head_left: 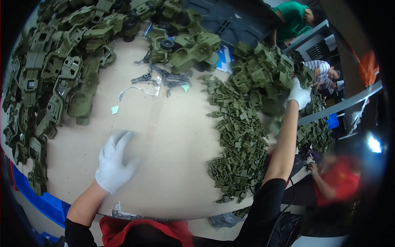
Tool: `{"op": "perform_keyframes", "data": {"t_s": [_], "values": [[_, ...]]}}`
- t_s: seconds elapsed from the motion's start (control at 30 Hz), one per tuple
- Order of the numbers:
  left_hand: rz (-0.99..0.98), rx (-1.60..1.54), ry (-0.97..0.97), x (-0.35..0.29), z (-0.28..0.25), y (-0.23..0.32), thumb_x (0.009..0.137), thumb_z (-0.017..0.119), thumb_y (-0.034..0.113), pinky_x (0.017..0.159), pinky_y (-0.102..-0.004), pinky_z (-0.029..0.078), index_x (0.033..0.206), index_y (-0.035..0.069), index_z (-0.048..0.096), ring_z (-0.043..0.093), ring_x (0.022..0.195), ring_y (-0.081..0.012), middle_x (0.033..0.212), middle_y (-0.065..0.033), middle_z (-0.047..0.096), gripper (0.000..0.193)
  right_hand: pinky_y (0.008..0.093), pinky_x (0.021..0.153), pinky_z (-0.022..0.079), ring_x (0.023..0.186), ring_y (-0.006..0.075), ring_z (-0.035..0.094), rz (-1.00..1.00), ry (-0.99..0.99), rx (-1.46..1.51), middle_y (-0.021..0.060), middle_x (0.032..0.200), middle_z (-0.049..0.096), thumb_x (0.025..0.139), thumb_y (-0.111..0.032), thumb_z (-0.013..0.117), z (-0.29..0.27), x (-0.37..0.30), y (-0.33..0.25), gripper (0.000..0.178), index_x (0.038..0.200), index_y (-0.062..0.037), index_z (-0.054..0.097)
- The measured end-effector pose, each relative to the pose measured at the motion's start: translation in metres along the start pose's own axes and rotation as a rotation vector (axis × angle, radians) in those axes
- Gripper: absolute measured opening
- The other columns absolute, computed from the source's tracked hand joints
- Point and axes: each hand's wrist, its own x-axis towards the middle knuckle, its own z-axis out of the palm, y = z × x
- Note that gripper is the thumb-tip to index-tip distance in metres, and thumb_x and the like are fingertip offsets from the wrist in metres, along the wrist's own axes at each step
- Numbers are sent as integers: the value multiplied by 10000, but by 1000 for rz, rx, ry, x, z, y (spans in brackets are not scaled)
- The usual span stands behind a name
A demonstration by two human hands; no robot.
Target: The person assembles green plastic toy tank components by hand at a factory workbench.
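Note:
My left hand (115,161), in a white glove, hovers over the bare middle of the table (173,136). Its fingers are stretched out and nothing is in them. At the far right, my right hand (299,95), also gloved, reaches to the back of a heap of olive-green plastic vehicle parts (263,74). Its thumb and fingers close about a green plastic part (305,76), whose shape is partly hidden. Small green plastic pieces (240,140) lie in a dense pile nearer me, left of my right forearm.
Green vehicle body shells (57,78) are piled along the left and back edges. Dark thin parts (166,77) lie toward the back, near a black plastic crate (234,20). A metal rail (341,106) crosses at right. Co-workers in green (294,18), stripes (323,70) and red (339,179) are nearby.

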Motion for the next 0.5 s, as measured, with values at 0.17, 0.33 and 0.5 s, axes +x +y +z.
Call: {"op": "perform_keyframes", "data": {"t_s": [0.17,0.33,0.5], "values": [[-3,46,-15,-6,-1,-1,654,778,139,937,-442,460,1263,40,524,540,1106,-389,1243,-181,511,667,306,776,486,897,195,594,-132,-868,618,131,1035,629,720,-398,820,-2,-195,-131,764,1249,53,503],[18,21,4,-7,5,-1,700,747,171,939,-445,450,1279,55,513,532,1100,-380,1239,-171,512,636,378,1066,374,1308,350,438,119,-1069,496,279,1417,419,690,-451,809,2,-280,-190,1108,1456,86,215],[12,-19,22,-15,1,-8,721,736,186,946,-448,446,1296,66,508,533,1107,-368,1233,-173,514,630,358,629,524,769,233,614,412,-1228,1015,143,962,634,825,-197,651,47,-275,-166,294,1017,21,608]]}}
